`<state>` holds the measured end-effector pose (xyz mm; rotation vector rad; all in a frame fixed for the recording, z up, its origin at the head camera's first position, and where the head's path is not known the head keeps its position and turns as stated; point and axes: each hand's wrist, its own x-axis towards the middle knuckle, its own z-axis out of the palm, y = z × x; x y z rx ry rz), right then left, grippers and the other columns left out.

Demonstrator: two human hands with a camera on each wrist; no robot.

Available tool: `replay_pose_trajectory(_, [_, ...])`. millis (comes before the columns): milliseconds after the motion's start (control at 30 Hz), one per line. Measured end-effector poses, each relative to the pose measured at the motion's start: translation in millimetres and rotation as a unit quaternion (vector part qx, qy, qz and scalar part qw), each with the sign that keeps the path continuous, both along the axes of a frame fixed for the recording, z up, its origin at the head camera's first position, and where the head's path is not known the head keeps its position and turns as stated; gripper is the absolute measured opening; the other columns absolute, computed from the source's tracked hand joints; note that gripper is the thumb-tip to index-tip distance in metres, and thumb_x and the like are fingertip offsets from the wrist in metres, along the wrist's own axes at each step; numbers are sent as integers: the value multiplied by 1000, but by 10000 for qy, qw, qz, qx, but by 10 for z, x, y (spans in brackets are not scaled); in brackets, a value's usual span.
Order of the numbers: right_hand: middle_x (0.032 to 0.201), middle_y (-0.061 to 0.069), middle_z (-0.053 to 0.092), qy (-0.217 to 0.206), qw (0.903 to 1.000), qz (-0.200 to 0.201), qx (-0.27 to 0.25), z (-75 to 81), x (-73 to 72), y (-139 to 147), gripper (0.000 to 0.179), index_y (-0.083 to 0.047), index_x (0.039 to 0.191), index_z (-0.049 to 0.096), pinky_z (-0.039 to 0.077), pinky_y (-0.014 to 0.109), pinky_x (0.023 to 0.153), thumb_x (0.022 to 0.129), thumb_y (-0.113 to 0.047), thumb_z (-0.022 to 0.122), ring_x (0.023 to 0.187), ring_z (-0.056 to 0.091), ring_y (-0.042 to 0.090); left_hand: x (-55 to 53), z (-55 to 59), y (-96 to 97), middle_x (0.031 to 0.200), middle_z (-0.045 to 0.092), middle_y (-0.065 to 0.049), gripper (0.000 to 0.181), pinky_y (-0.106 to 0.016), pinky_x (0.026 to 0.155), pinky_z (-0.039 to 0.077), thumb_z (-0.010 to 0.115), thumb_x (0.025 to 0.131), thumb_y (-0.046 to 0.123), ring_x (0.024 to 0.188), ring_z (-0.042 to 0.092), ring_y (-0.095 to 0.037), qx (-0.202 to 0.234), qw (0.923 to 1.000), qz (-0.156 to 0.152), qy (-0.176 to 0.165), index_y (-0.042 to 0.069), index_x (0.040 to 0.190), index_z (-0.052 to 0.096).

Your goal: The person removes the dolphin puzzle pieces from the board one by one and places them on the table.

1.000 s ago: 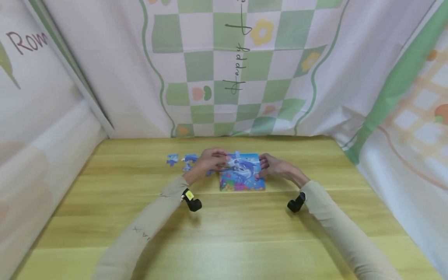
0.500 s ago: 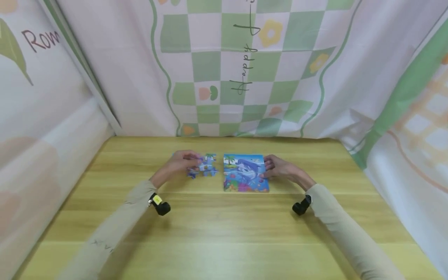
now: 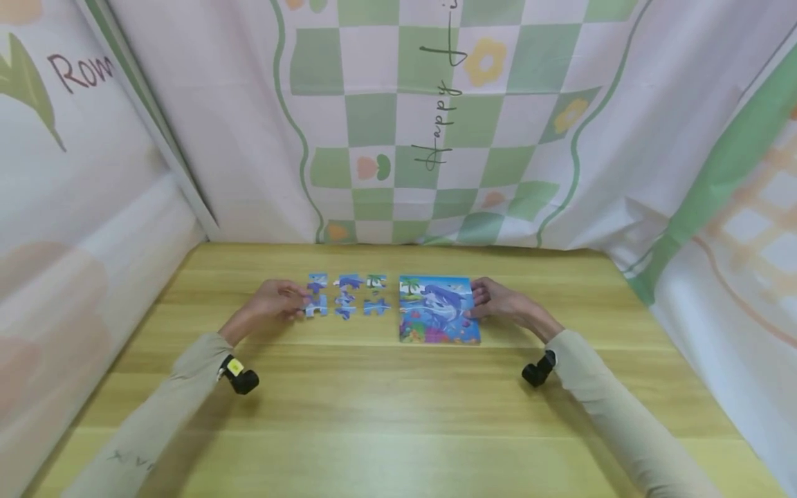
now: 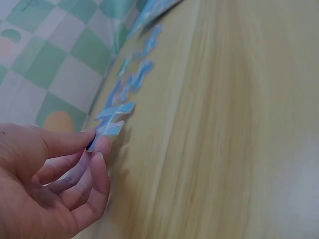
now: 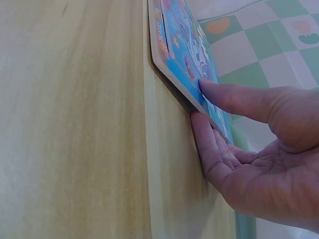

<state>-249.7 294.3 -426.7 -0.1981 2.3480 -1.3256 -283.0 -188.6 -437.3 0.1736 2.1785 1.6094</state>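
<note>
Between the thumb and forefinger of my left hand (image 3: 274, 301) is a blue-and-white jigsaw piece (image 4: 110, 125), pinched by its left edge at the near-left corner of a group of loose pieces. The other fingers curl below it in the left wrist view. To the right of the group lies a jigsaw puzzle board (image 3: 438, 315) with a dolphin picture, a palm tree and coral. My right hand (image 3: 498, 301) grips its right edge, thumb on the picture and fingers at the underside. The board's edge (image 5: 164, 72) appears slightly raised off the table in the right wrist view.
Several other jigsaw pieces (image 3: 345, 297) lie spaced out in two short rows left of the board. The wooden table (image 3: 398, 415) meets a green-and-white checked curtain (image 3: 429, 159) at the back. White printed curtains (image 3: 81, 207) flank the sides.
My left hand has moved left from over the board, across the loose pieces, to the leftmost ones. The board's upper left, with the palm tree, is uncovered. My right hand stays at the board's edge.
</note>
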Motion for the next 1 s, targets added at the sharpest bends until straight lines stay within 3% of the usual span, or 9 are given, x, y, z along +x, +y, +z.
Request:
replay_pose_trajectory(233, [151,38,32,-7,10000,-24,13,-11,-2,-5,83,15,155,18,33,62,122,96,-7,73,140,38,53,-51,-67,-35,100,73,-14,32,-21,69,60,65,99,-3,75,69,-10,-254,9994,114,204,-15,128,58])
replay_pose_trajectory(533, [149,38,33,38,10000,-76,40,-10,-19,-10,81,16,153,20,35,61,121,96,-5,73,139,39,52,-5,-47,-40,108,71,-23,31,-24,74,62,66,96,-1,80,69,-15,-922,9930,248,688,-13,124,61])
replay_pose_trajectory(767, [148,39,35,81,9999,-110,56,-4,-24,3,79,17,152,21,37,60,120,95,-4,72,137,41,52,2,-60,-45,112,70,-27,33,-27,74,62,71,97,6,84,68,-19,-1219,9863,8,1114,-11,123,63])
replay_pose_trajectory(1000, [146,39,37,113,9999,-99,-1,19,-8,-11,78,18,151,23,39,59,118,95,-3,72,135,43,51,36,-46,-6,115,69,-25,29,-31,76,61,69,98,8,89,68,-24,-1529,9791,-5,1340,-8,122,64])
